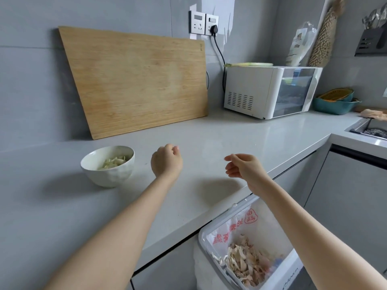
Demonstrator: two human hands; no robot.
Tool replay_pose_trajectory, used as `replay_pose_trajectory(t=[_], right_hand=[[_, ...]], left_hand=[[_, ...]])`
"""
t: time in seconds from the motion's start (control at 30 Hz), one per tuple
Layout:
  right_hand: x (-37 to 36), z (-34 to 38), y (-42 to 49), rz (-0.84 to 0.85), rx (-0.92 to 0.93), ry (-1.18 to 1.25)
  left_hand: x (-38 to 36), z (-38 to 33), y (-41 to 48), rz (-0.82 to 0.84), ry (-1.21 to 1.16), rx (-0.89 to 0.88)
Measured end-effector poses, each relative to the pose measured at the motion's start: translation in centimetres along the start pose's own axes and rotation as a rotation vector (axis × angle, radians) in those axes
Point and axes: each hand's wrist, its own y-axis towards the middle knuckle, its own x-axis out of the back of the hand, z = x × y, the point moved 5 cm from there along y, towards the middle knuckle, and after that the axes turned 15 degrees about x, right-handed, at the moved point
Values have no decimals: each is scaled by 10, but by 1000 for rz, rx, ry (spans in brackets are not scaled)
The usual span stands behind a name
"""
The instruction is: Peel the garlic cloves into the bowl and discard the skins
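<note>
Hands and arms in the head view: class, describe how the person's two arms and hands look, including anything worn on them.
Both the left hand and the right hand are bare: no gloves, and no rings show. The left forearm and right forearm are uncovered, with no sleeve, watch or bracelet in view.

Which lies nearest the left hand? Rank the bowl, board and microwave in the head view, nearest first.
1. The bowl, just to the left of the left hand.
2. The board, behind the hand, leaning at the back.
3. The microwave, far back on the right.
</note>
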Motion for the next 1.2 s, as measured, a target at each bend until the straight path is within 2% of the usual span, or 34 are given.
replay_pose_trajectory(t=[0.07,0.13,0.2,0.23,0.4,0.57,0.8,0.9,0.97,1.03,1.13,1.2], right_hand=[[-10,-4,2,5,-6,33],[-16,-8,5,3,-10,57],[-17,-10,6,-10,-10,70],[-16,-10,7,-17,-11,82],[-7,-7,8,-49,-12,183],[19,0,-2,-122,0,172],[57,16,-27,-232,17,144],[64,22,-40,-210,29,90],[63,24,-46,-159,20,30],[60,27,-52,-150,17,-46],[52,36,-63,-109,38,-204],[41,41,-70,-36,48,-206]], left_hand=[[-5,5,14,-43,297,-70],[-15,20,25,39,514,3],[-23,35,34,151,611,119],[-28,37,37,185,622,123],[-48,1,1,379,328,-115],[-65,-26,-76,610,209,-264],[-69,-37,-148,1022,-98,-199],[-63,-38,-160,1121,-354,-45],[-57,-36,-157,1064,-512,55],[-45,-34,-150,931,-606,104],[-27,-31,-130,602,-600,74],[-23,-28,-118,454,-657,134]])
